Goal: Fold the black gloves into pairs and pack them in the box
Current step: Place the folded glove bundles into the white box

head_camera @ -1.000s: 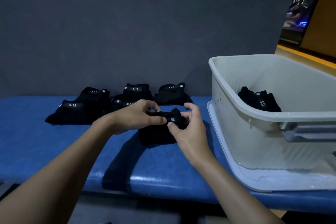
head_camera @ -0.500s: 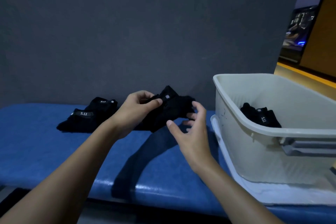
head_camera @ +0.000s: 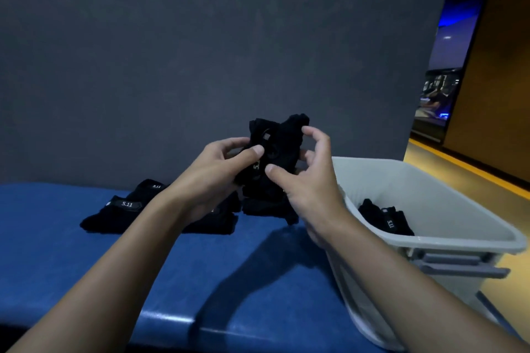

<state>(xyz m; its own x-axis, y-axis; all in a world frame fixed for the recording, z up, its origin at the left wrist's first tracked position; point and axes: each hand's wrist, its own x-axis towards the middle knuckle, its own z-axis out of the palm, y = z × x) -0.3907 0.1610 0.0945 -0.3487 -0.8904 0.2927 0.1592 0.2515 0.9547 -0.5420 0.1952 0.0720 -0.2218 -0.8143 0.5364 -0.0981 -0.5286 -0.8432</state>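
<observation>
— Where is the folded glove bundle [head_camera: 275, 149]?
— At the centre of the frame, held up above the blue bench [head_camera: 86, 281]. The left hand [head_camera: 220, 169] pinches it between thumb and curled fingers. The right hand [head_camera: 309, 180] presses its thumb on the front, with the fingers curled round the right side.
— And the box [head_camera: 447, 192]?
— At the lower right, with one packed pair [head_camera: 387, 221] inside. The loose gloves [head_camera: 120, 215] lie at the left centre.

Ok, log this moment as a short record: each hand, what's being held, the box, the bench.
left hand: grips the held gloves, thumb on their front
right hand: pinches the same bundle from the right
held gloves: black, up in the air above the bench
box: pale plastic, at right, open top
folded pair: lies inside the box
loose gloves: black, lying on the blue bench at left
</observation>
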